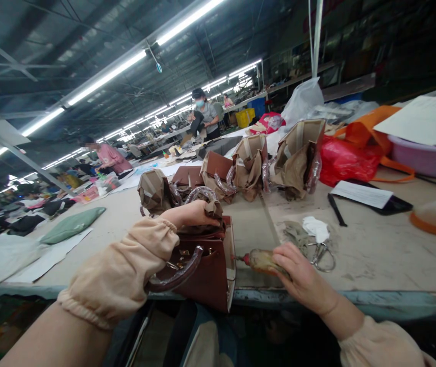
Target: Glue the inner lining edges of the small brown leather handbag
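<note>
A brown handbag (206,270) with plastic-wrapped handles lies at the table's front edge, its side panel facing right. My left hand (198,214) is closed on the brown lining (214,208) that bulges out of the bag's top; its fingertips are partly hidden. In my right hand (298,267) is a glue bottle (259,260) with a red cap and thin nozzle, held level. The nozzle tip points left, close to the bag's side edge; whether it touches cannot be made out.
Several part-made bags (250,168) stand behind. To the right lie scissors (323,257), white tissue (316,228), a black strap (337,210), a red plastic bag (350,160) and a purple basin (428,158). A green pouch (73,225) lies left. Co-workers (208,114) stand farther back.
</note>
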### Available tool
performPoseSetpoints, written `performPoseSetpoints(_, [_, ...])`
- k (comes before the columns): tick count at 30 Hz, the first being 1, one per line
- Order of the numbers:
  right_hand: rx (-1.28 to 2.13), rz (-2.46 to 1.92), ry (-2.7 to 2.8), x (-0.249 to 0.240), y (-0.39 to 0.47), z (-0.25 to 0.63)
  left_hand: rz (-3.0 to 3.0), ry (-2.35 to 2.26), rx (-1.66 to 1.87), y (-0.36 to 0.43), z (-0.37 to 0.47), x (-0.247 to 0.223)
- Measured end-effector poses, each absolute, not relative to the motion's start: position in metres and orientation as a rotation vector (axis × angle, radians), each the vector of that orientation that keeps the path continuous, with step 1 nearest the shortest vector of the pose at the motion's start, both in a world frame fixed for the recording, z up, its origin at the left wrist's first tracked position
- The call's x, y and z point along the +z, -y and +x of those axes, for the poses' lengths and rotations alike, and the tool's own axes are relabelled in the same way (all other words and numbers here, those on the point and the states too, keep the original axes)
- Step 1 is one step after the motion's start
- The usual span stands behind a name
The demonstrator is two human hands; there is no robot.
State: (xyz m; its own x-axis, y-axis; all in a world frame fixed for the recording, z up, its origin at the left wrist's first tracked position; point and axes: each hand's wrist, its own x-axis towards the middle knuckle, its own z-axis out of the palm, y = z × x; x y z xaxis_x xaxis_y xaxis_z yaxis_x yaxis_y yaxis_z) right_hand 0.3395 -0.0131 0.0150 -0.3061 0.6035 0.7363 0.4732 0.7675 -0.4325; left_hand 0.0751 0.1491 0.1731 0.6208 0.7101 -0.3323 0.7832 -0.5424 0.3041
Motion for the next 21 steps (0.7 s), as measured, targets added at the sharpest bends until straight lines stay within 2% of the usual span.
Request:
performPoseSetpoints(6, [0.106,-0.832,1.928,0.020,0.008,0.343,2.481,-1.163,-0.269,-0.147,0.076,0.174])
performPoseSetpoints(15, [0.360,-0.867,2.032,0.009,0.018,0.335,2.463,-1.202,-0.241,-0.147,0.076,0.173])
performPoseSetpoints(21, [0.178,-0.825,1.908,0.017,0.003,0.337,2.468,-1.187,-0.229,-0.147,0.075,0.174])
